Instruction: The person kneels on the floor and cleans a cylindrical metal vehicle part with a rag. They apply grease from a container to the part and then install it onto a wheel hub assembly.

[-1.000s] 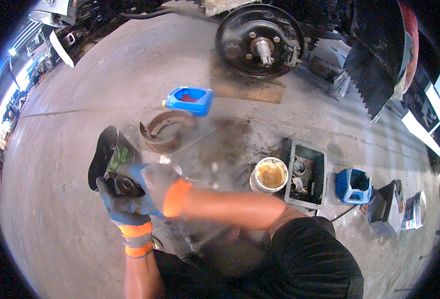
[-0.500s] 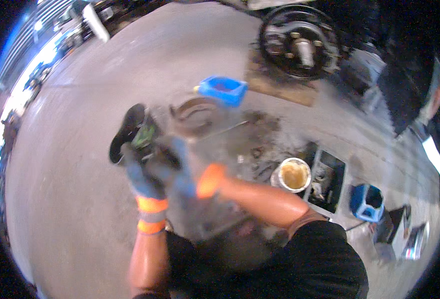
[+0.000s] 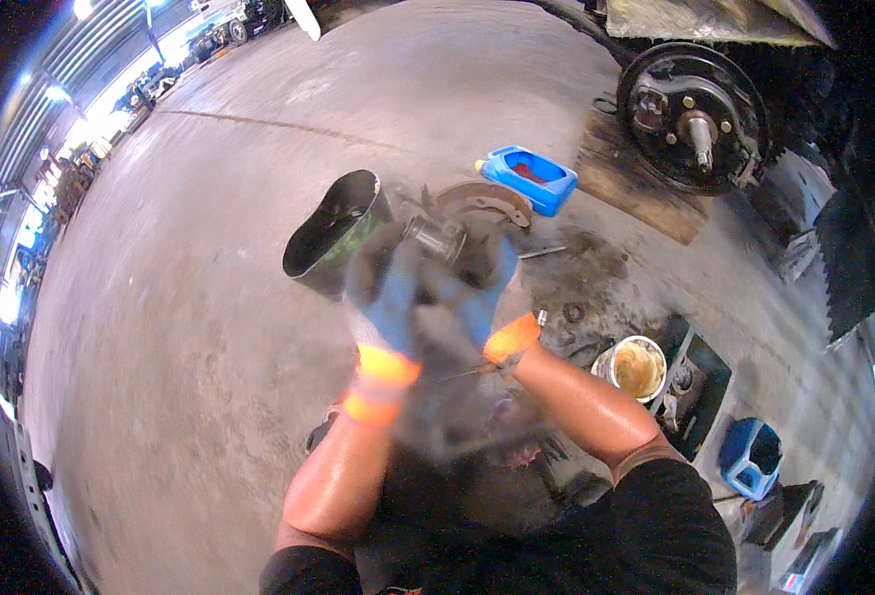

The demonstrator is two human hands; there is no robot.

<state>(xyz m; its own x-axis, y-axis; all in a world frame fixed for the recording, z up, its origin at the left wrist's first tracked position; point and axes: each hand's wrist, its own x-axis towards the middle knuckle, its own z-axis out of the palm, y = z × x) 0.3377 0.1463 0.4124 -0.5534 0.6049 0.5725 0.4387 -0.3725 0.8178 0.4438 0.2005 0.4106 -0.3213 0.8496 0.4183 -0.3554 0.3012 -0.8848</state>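
Note:
My left hand (image 3: pixel 386 297), in a blue and grey glove with an orange cuff, is raised in front of me with its fingers curled. Close beside it, my right hand (image 3: pixel 482 302) wears a matching glove. Between and just beyond the fingers is a round metal part (image 3: pixel 436 238), which both hands appear to hold; motion blur hides the exact grip and the part's kind. Past my left hand, a dark oval open container (image 3: pixel 336 228) with green marks lies tilted. A curved brake shoe (image 3: pixel 487 201) lies on the floor beyond the metal part.
A cut-open blue jug (image 3: pixel 532 178) lies beyond the brake shoe. At the far right, a wheel hub with backing plate (image 3: pixel 695 124) stands over a wooden board (image 3: pixel 646 183). A tub of brownish grease (image 3: pixel 631 369), a dark tray (image 3: pixel 695 397) and another blue container (image 3: pixel 750 458) are at right.
The view has swung left, so the floor things appear farther right. My hands remain close together; the right forearm is now more upright, and the round metal part shows between the fingers.

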